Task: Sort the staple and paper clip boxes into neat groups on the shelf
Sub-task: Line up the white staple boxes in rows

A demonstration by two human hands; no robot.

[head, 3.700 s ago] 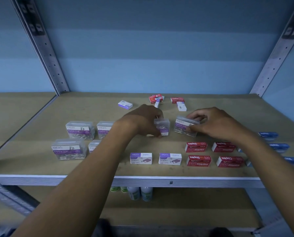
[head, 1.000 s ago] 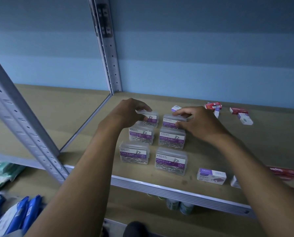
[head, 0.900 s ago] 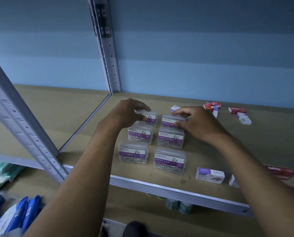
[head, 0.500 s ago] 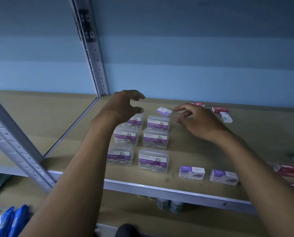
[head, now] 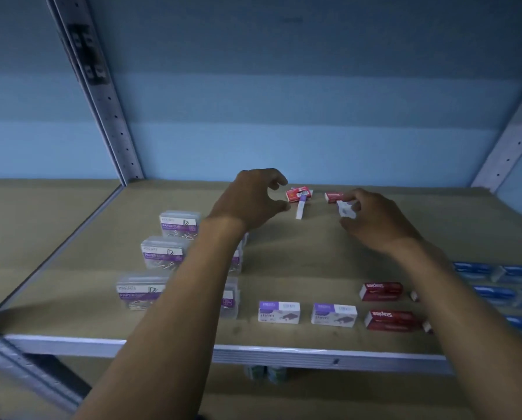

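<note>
Your left hand [head: 250,201] hovers over the back of the shelf [head: 284,259], fingers curled and parted, holding nothing. Just right of its fingertips lies a red box [head: 297,194] with a white-and-purple box [head: 300,207] leaning against its front. Your right hand [head: 374,221] is near a second red box [head: 334,197] at the back; its fingers are loosely spread around a small white box [head: 346,209], and whether they touch it you cannot tell.

The clip boxes [head: 179,224] stand in a neat block on the left, two columns running front to back. Your left forearm [head: 193,283] crosses the right column and hides most of it, so only slivers show.

At the front edge two purple staple boxes [head: 279,312] sit side by side, a little apart. Right of them are two dark red staple boxes [head: 381,291], one behind the other, and your right forearm [head: 465,313] covers what lies beyond them. Blue packs [head: 496,272] line the far right, blurred.

The shelf is a tan board with a pale metal front rail [head: 253,353]. Grey perforated uprights [head: 102,101] rise at the left and the right, and a blue wall [head: 284,116] closes the back. Another tan board continues to the left of the upright. Below the rail, something pale shows on the lower shelf, too dim to identify.
</note>
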